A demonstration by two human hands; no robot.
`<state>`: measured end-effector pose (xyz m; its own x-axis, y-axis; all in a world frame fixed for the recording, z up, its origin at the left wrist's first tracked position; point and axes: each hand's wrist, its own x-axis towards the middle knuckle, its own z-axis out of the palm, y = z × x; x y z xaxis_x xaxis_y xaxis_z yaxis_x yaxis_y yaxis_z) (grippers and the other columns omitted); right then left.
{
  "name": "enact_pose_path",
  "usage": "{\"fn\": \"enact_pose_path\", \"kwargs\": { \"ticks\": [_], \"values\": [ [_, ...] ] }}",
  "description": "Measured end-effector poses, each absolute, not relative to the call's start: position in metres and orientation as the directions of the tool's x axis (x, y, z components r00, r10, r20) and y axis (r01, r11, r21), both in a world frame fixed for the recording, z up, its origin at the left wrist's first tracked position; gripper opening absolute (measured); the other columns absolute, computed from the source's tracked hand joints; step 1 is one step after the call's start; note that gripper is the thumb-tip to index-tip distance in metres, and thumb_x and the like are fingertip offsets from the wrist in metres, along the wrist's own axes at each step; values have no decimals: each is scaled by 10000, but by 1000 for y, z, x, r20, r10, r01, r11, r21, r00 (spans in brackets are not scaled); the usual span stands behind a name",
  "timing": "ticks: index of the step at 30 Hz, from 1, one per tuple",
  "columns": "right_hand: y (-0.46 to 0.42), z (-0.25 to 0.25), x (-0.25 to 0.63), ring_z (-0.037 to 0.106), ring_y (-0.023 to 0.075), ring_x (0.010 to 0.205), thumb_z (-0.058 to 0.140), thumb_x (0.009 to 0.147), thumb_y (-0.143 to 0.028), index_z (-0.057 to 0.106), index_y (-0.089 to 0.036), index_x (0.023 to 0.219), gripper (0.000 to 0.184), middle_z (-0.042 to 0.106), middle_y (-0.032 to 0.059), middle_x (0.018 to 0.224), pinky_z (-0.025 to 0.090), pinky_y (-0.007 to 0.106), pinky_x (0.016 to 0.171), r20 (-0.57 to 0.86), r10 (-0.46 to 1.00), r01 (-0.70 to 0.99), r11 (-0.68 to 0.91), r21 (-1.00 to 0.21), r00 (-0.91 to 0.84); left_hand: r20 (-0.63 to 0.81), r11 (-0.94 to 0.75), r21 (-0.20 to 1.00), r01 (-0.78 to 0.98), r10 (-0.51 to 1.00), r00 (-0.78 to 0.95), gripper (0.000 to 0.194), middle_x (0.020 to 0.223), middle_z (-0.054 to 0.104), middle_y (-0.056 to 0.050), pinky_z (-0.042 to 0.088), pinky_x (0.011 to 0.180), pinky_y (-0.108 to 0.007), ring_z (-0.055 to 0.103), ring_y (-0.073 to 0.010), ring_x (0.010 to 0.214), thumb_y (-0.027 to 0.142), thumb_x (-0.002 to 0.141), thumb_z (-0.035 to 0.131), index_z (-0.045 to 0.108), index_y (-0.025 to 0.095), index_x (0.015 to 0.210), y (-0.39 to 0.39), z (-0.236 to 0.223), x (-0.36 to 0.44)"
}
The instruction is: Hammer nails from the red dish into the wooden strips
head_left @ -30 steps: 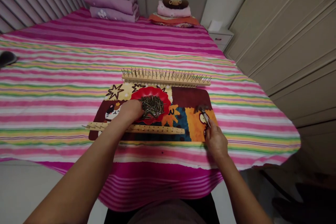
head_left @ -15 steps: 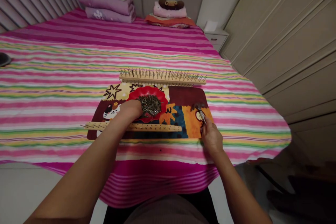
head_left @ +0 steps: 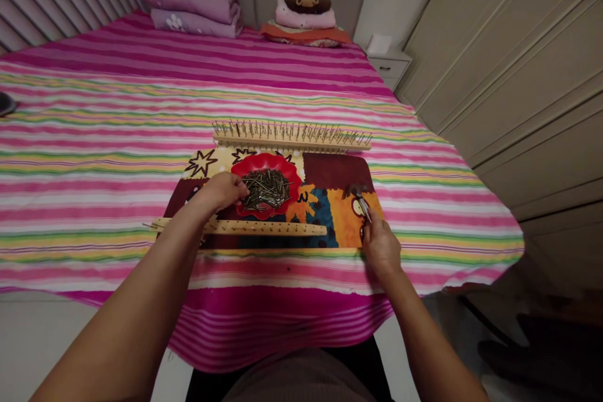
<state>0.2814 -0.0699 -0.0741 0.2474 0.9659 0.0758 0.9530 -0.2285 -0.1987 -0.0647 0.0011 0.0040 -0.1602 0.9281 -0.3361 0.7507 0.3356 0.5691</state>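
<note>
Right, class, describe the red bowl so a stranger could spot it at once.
On the striped cloth lies a colourful patterned mat. The red bowl sits on it, between the near wooden strip and the far wooden strip. Its round, wavy rim and loose heap of nails set it apart from both.

Glossy plas. bowl (head_left: 296, 187), shiny mtl nails (head_left: 269, 188), smooth matt wd strip (head_left: 268, 228), shiny mtl hammer (head_left: 362, 203), matt cloth (head_left: 433, 220)
</note>
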Motion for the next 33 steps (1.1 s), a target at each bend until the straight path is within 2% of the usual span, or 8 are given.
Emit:
{"fn": "enact_pose_path", "kwargs": {
  "ticks": [4, 14, 20, 22, 24, 26, 28, 33],
  "values": [
    [-70, -73, 280, 481, 119, 605, 438, 943, -257, 478, -217, 1373, 434, 620, 74, 968, 220, 238, 504, 71, 963, 948, -241, -205, 260, -420, 432, 719, 545, 894, -154, 131, 591, 624, -6, 344, 464, -203, 527, -93, 484, 257, 657, 659, 588, 171, 590, -4, 6, -66],
    [-70, -73, 281, 479, 126, 617, 473, 917, -239, 478, -227, 1378, 461, 620, 80, 992, 249, 246, 520, 90, 965, 951, -221, -217, 245, -443, 462, 800, 383, 885, -143, 208, 590, 626, 4, 355, 474, -186, 512, -64, 494, 287, 583, 752, 598, 148, 589, -14, 12, -67],
    [-71, -73, 281, 472, 119, 603, 438, 929, -240, 490, -223, 1370, 445, 618, 75, 981, 245, 246, 519, 86, 964, 951, -228, -207, 250, -369, 413, 801, 433, 911, -186, 186, 750, 683, -27, 442, 555, -206, 590, -99, 596, 227, 709, 617, 642, 150, 877, -12, 9, -67],
    [-71, -74, 281, 466, 116, 599, 444, 928, -244, 493, -226, 1366, 441, 619, 75, 981, 243, 245, 518, 93, 964, 953, -225, -201, 247, -269, 348, 701, 622, 938, -221, 210, 787, 694, -29, 467, 618, -231, 624, -133, 671, 239, 717, 599, 644, 172, 910, -12, 8, -65],
    [-70, -75, 281, 459, 116, 598, 447, 925, -241, 492, -226, 1365, 442, 621, 78, 980, 238, 244, 516, 98, 964, 955, -224, -194, 246, -200, 260, 464, 847, 962, -185, 150, 778, 700, -36, 468, 665, -252, 641, -173, 734, 256, 709, 595, 662, 194, 828, -13, 7, -60],
    [-70, -74, 281, 450, 115, 592, 441, 925, -240, 491, -225, 1366, 445, 620, 76, 972, 232, 243, 511, 96, 963, 954, -229, -192, 251, -216, 160, 201, 967, 969, -115, 124, 808, 711, -67, 464, 707, -271, 653, -218, 813, 263, 716, 578, 675, 201, 761, -14, 8, -52],
    [-70, -74, 281, 443, 113, 585, 439, 925, -241, 492, -225, 1368, 447, 615, 73, 964, 229, 243, 510, 89, 963, 953, -234, -194, 255, -266, 104, 28, 994, 959, -92, 183, 894, 716, -126, 464, 732, -294, 654, -264, 897, 259, 741, 540, 696, 181, 794, -14, 10, -43],
    [-70, -73, 281, 435, 111, 583, 448, 921, -237, 490, -227, 1373, 454, 607, 68, 956, 230, 244, 515, 82, 962, 945, -236, -227, 260, -357, 122, -50, 991, 925, -131, 329, 1020, 690, -218, 477, 727, -322, 652, -311, 948, 223, 735, 513, 703, 116, 982, -5, 9, -27]
  ]
}}
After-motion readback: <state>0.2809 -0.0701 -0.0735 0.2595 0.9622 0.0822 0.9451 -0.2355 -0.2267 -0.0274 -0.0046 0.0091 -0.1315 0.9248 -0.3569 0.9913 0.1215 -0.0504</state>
